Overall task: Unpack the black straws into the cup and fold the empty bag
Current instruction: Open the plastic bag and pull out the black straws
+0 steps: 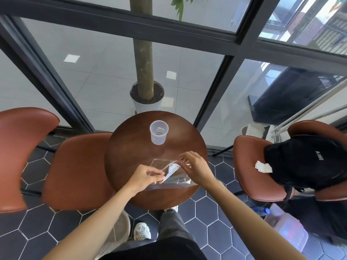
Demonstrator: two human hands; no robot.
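Clear bag pinched by both hands, left hand and right hand; cup stands at twelve o'clock.

Clear bag near upright, empty cup.

Café-type seating corner, or a lounge; cannot tell which. Small round dark-wood table flanked by brown leather-look chairs. Floor-to-ceiling glazing in dark metal frames. Potted tree in white planter beyond the glass. Dark hexagonal floor tiles underfoot. Black backpack on one chair.
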